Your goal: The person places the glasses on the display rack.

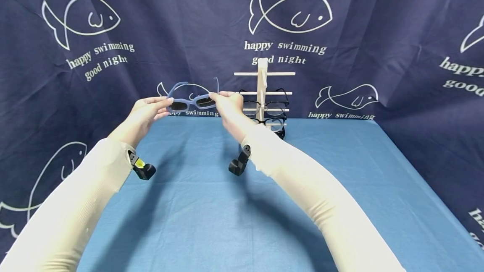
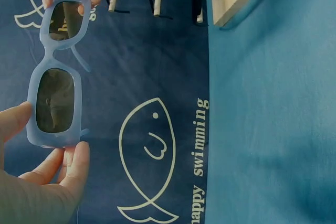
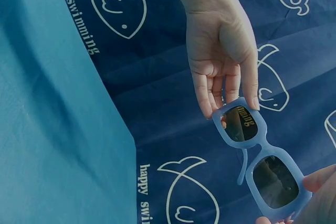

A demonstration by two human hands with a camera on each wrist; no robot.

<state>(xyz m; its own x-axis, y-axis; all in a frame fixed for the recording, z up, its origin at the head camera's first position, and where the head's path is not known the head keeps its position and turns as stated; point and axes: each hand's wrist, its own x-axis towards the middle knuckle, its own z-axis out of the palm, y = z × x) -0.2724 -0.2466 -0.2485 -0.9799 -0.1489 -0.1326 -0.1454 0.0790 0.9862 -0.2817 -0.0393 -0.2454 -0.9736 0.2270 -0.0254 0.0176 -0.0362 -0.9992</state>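
Note:
Blue-framed sunglasses [image 1: 192, 101] with dark lenses are held up above the far edge of the table, lenses toward me. Their temples are unfolded and point away. My left hand [image 1: 143, 116] pinches the outer end of the left lens rim, thumb in front and fingers behind and below. At the other end, my right hand [image 1: 231, 108] pinches the right outer corner between thumb and fingers. In the left wrist view the same sunglasses [image 2: 32, 98] stand nearly vertical between the two hands. The right wrist view shows both hands on the frame [image 3: 262, 142].
Just right of my right hand stands a wooden glasses rack [image 1: 261, 83] with several crossbars. Black-framed eyeglasses [image 1: 286, 104] hang on its lower bars, partly hidden by my right hand and forearm. A blue cloth [image 1: 196, 205] covers the table; a navy fish-print curtain [image 1: 211, 37] hangs behind.

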